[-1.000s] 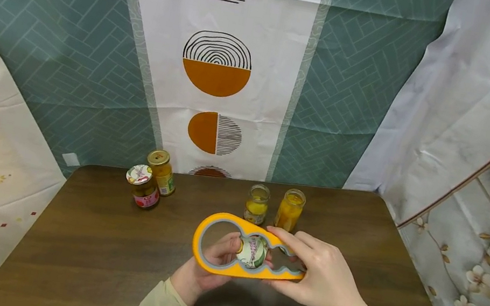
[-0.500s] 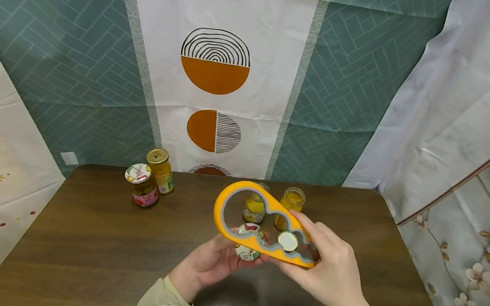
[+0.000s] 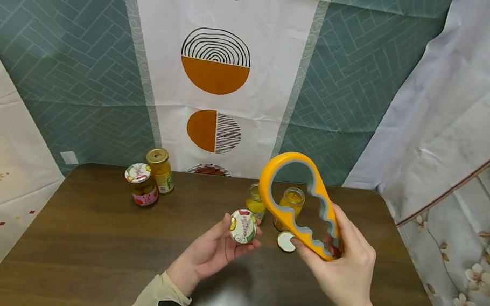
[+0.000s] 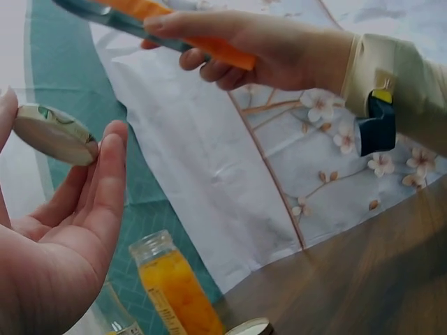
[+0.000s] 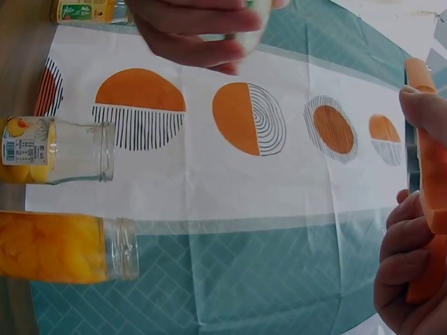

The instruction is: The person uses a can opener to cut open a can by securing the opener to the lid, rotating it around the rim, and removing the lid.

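Observation:
Between thumb and fingers my left hand point(image 3: 214, 249) pinches a patterned jar lid point(image 3: 243, 226), raised above the table. In the left wrist view the lid point(image 4: 56, 134) shows its pale underside and is apart from any jar. Farther right, my right hand point(image 3: 348, 264) grips an orange jar opener point(image 3: 281, 211) with a grey scalloped inner edge, its round end tilted up and away. Behind the opener stand two lidless jars with yellow contents, a fuller jar point(image 5: 56, 248) and a less full jar point(image 5: 77, 150). A second lid point(image 3: 287, 241) lies white side up on the table.
At the table's back left stand two lidded jars: a jar with a patterned lid point(image 3: 142, 185) and a taller gold-lidded jar point(image 3: 161, 171). Patterned cloths hang behind and beside the dark wooden table point(image 3: 118, 256).
The opener has moved up and right, off the lid, and tilted more upright. My left hand keeps the lid, now fully in sight. The second lid on the table has come into view.

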A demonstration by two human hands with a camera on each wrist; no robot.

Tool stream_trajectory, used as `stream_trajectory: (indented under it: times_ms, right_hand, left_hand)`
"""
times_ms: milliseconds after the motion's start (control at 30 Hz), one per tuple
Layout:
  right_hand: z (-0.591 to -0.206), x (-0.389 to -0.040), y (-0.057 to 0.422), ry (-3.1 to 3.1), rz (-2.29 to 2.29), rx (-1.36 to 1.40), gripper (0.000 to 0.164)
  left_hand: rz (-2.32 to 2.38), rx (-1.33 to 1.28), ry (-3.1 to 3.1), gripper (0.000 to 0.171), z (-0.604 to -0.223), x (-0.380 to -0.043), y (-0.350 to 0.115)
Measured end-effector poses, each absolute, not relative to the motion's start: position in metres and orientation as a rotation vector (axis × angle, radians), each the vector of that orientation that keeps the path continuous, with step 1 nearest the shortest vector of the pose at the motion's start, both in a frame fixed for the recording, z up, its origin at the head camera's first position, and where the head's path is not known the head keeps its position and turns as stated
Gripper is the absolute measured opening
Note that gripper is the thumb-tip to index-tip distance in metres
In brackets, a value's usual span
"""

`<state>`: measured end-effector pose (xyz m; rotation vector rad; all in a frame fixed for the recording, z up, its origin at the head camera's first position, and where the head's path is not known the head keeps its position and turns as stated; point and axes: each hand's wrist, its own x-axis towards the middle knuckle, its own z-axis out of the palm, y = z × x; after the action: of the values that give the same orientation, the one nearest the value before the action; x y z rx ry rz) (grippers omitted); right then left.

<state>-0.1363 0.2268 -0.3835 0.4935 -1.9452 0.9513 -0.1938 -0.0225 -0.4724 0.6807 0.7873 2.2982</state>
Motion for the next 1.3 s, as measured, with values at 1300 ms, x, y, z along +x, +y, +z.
stream_trajectory:
  times_ms: [1300]
  right_hand:
    - [-0.36,-0.126,0.215,-1.927,0.973,0.484,0.078]
  left_hand:
    - [2.294,0.298,1.306,0.057,-0.487,-0.212,-0.024]
